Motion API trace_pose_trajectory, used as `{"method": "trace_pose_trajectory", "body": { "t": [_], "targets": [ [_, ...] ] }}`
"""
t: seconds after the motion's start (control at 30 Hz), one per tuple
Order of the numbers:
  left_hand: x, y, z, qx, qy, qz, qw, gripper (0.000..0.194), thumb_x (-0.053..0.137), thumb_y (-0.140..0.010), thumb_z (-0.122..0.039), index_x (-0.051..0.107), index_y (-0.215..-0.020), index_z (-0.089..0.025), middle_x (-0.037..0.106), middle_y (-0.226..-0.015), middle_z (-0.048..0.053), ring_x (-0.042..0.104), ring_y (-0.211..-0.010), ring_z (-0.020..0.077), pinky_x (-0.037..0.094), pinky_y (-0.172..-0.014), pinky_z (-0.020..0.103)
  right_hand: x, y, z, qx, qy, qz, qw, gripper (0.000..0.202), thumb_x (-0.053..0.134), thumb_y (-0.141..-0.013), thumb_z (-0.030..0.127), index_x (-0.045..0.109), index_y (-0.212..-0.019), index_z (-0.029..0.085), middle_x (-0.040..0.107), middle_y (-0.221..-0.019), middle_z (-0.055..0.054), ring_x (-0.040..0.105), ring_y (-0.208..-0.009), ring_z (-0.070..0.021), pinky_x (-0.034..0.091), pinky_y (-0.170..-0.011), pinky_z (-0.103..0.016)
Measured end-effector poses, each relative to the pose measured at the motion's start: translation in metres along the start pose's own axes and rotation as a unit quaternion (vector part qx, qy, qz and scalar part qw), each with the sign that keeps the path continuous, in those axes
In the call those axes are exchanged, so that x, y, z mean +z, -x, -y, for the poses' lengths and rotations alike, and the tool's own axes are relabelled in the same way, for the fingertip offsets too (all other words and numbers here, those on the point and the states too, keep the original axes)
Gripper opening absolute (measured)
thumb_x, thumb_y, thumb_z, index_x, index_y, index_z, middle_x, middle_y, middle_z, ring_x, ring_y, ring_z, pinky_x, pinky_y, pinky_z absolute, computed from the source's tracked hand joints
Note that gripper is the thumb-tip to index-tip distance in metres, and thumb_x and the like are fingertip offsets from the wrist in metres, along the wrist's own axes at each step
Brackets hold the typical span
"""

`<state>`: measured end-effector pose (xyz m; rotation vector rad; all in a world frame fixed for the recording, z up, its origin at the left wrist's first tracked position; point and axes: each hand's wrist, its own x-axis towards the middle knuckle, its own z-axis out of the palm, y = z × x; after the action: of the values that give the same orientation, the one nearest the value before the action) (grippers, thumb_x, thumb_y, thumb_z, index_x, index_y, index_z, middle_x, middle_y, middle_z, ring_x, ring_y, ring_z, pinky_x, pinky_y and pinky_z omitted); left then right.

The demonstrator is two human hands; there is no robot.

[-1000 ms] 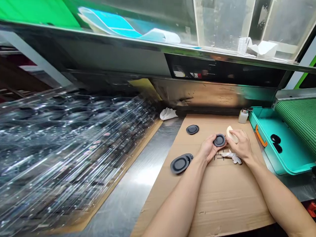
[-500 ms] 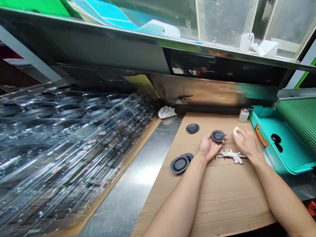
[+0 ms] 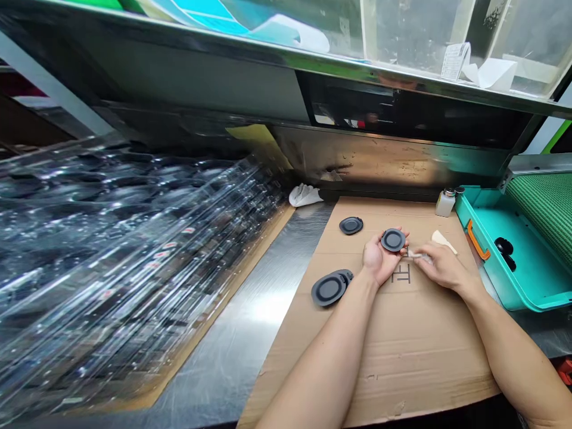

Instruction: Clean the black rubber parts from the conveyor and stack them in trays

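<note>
On the palm and fingers of my left hand [image 3: 379,260] rests a dark grey, round plastic part [image 3: 393,240] with a raised ring, its face turned up. Just to its right, my right hand [image 3: 444,265] pinches a small white cloth [image 3: 420,255], one end of which points at the part. A cream-coloured flat piece [image 3: 444,241] lies just beyond my right knuckles. Another dark grey part [image 3: 351,225] sits on the cardboard [image 3: 379,357] farther back. Left of my left wrist are more dark grey parts [image 3: 329,289], overlapping.
Clear plastic trays [image 3: 134,268] are stacked along the left. A teal bin [image 3: 531,280] with black pieces [image 3: 504,253] stands right, beside a green conveyor belt [image 3: 545,202]. A small white bottle [image 3: 445,202] and a white glove [image 3: 304,195] lie toward the back.
My right hand has let go of the cream piece and picked up the white cloth from the cardboard, bringing it near the part. My left hand still holds the part.
</note>
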<state>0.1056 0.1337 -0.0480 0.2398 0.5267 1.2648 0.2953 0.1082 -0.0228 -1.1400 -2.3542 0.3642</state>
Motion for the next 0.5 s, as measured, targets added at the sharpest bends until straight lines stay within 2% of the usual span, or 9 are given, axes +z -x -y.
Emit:
{"method": "trace_pose_trajectory", "body": {
  "t": [0.1,0.23,0.3,0.4,0.5],
  "targets": [
    [0.004,-0.001,0.01,0.003,-0.016,0.004,1.0,0.037,0.038,-0.097,-0.03,0.068,-0.109,-0.011,0.074,-0.099,0.017,0.067,-0.074,0.0211,0.048,-0.061,0.03,0.005,-0.005,0.002,0.024,-0.013,-0.123,0.992,0.017,0.059,-0.097,0.029,0.074,-0.099,0.022,0.071,-0.093,-0.006,0.063,-0.088,-0.0199,0.048,-0.081,-0.032],
    [0.014,-0.001,0.034,-0.009,-0.019,0.022,1.0,0.037,0.039,-0.097,-0.03,0.071,-0.102,-0.011,0.075,-0.098,0.014,0.07,-0.095,0.0249,0.056,-0.083,0.038,0.019,-0.009,0.007,0.066,-0.01,-0.187,0.98,0.018,0.06,-0.095,0.028,0.075,-0.103,0.023,0.069,-0.097,-0.006,0.064,-0.092,-0.0196,0.05,-0.083,-0.031],
    [0.018,0.0,0.044,-0.013,-0.011,0.035,0.999,0.036,0.041,-0.097,-0.03,0.072,-0.099,-0.011,0.075,-0.099,0.014,0.069,-0.103,0.0259,0.055,-0.095,0.041,0.028,-0.01,0.008,0.082,-0.006,-0.203,0.976,0.019,0.059,-0.095,0.025,0.075,-0.104,0.023,0.068,-0.098,-0.006,0.064,-0.093,-0.0191,0.051,-0.084,-0.03],
    [0.019,0.001,0.049,-0.012,-0.005,0.032,0.999,0.036,0.042,-0.098,-0.032,0.071,-0.095,-0.012,0.075,-0.101,0.014,0.069,-0.107,0.0252,0.053,-0.101,0.039,0.037,-0.01,0.011,0.058,-0.02,-0.203,0.977,0.021,0.055,-0.098,0.024,0.074,-0.104,0.021,0.066,-0.098,-0.007,0.063,-0.097,-0.0192,0.05,-0.087,-0.029],
    [0.015,0.002,0.045,-0.025,-0.007,0.007,1.0,0.039,0.039,-0.101,-0.036,0.07,-0.091,-0.014,0.075,-0.101,0.014,0.07,-0.109,0.0265,0.054,-0.101,0.042,0.041,-0.008,0.013,-0.001,-0.025,-0.137,0.99,0.023,0.052,-0.099,0.023,0.074,-0.107,0.019,0.065,-0.096,-0.007,0.062,-0.093,-0.0188,0.05,-0.084,-0.029]
  ]
}}
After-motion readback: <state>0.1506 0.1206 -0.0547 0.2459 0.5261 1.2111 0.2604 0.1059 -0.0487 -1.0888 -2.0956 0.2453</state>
